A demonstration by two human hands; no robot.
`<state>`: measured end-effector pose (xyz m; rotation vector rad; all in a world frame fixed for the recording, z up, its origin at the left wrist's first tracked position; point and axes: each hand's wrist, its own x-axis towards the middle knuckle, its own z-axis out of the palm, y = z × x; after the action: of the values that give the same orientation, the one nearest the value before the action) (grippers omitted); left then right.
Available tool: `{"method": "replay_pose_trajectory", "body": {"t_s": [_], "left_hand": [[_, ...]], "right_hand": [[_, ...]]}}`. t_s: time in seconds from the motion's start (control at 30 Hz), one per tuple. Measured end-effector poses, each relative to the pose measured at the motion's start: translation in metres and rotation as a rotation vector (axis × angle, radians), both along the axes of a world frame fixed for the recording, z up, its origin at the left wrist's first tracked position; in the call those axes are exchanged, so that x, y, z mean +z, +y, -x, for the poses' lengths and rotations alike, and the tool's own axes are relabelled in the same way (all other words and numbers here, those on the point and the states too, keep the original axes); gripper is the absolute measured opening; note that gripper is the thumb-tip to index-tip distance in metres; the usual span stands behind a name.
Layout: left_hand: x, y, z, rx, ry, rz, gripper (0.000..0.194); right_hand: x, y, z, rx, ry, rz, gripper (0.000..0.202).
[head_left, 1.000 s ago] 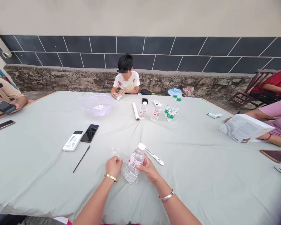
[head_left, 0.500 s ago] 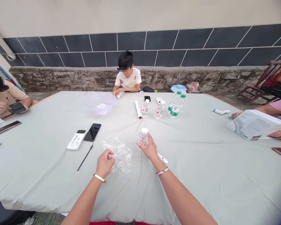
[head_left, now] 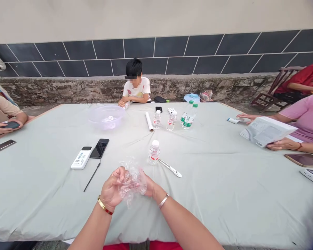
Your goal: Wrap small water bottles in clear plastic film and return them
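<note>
Between my two hands is a crumpled sheet of clear plastic wrap (head_left: pixel 132 180). My left hand (head_left: pixel 114 185) has its fingers closed on the wrap's left side. On the other side, my right hand (head_left: pixel 147 184) grips it too, its fingers partly covered by the plastic. A small clear water bottle (head_left: pixel 154 152) with a white cap stands upright just beyond my right hand, touched by neither hand. Right beside the bottle lies a white utility knife (head_left: pixel 170 168).
A white power bank (head_left: pixel 81 159) and black phone (head_left: pixel 99 148) lie left. Farther back are a purple basin (head_left: pixel 106 118), a white roll (head_left: pixel 149 121), two small bottles (head_left: pixel 171 121) and two green-capped bottles (head_left: pixel 189 118). A person at right holds a white box (head_left: pixel 267 130); others sit around.
My right hand has let go of the small water bottle, now standing on the table, and has moved back to the plastic wrap. Both hands now hold the wrap, gathered up between them.
</note>
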<state>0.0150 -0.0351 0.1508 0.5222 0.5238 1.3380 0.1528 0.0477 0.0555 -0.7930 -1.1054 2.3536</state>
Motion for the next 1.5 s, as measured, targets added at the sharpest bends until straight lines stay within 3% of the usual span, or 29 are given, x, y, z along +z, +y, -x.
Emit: {"method": "replay_pose_trajectory", "body": {"t_s": [0.1,0.27,0.33,0.5,0.6,0.67,0.73,0.83,0.9,1.0,1.1,1.17,1.27,1.37,1.43,1.5], "left_hand": [[0.003,-0.002,0.003,-0.011,0.055,0.015,0.012],[-0.005,-0.009,0.019,0.06,0.261,0.102,0.011],[-0.01,-0.012,0.023,0.098,0.3,0.133,0.011],[-0.018,-0.014,0.032,0.249,0.381,0.222,0.01],[-0.025,-0.014,0.042,0.328,0.452,0.237,0.012],[-0.032,-0.015,0.05,0.332,0.59,0.241,0.017],[-0.042,-0.017,0.057,0.267,0.78,0.207,0.034],[-0.058,-0.018,0.059,0.152,1.161,0.093,0.053],[-0.066,-0.019,0.055,0.077,1.499,0.043,0.055],[-0.071,-0.02,0.049,-0.053,1.915,0.011,0.043],[-0.067,-0.021,0.046,-0.135,2.084,0.015,0.022],[-0.06,-0.022,0.048,-0.045,2.039,-0.019,0.017],[-0.051,-0.024,0.053,0.098,1.727,-0.126,0.018],[-0.048,-0.026,0.056,-0.086,1.529,-0.076,0.02],[-0.05,-0.027,0.054,-0.211,1.442,0.009,0.015],[-0.052,-0.027,0.05,-0.236,1.322,0.079,0.01]], "right_hand": [[0.003,-0.015,-0.007,0.037,0.176,0.202,0.079],[0.032,-0.009,-0.043,-0.195,0.238,0.001,0.034],[0.04,-0.004,-0.057,-0.293,0.19,-0.058,0.027],[0.044,-0.001,-0.078,-0.527,0.1,-0.117,0.036],[0.041,-0.001,-0.086,-0.602,-0.068,-0.21,0.04],[0.038,-0.001,-0.089,-0.623,-0.245,-0.28,0.041],[0.036,-0.002,-0.092,-0.64,-0.379,-0.334,0.047],[0.035,-0.004,-0.097,-0.581,-0.411,-0.417,0.067],[0.037,-0.006,-0.103,-0.428,-0.393,-0.49,0.067],[0.041,-0.011,-0.111,-0.177,-0.453,-0.617,0.063],[0.041,-0.017,-0.113,-0.044,-0.588,-0.784,0.082],[0.04,-0.022,-0.111,0.049,-0.703,-0.918,0.096],[0.04,-0.024,-0.107,0.197,-0.922,-1.045,0.105],[0.044,-0.021,-0.103,0.275,-1.178,-1.095,0.095],[0.049,-0.019,-0.099,0.242,-1.29,-1.161,0.094],[0.053,-0.022,-0.089,0.167,-1.308,-1.257,0.099]]}}
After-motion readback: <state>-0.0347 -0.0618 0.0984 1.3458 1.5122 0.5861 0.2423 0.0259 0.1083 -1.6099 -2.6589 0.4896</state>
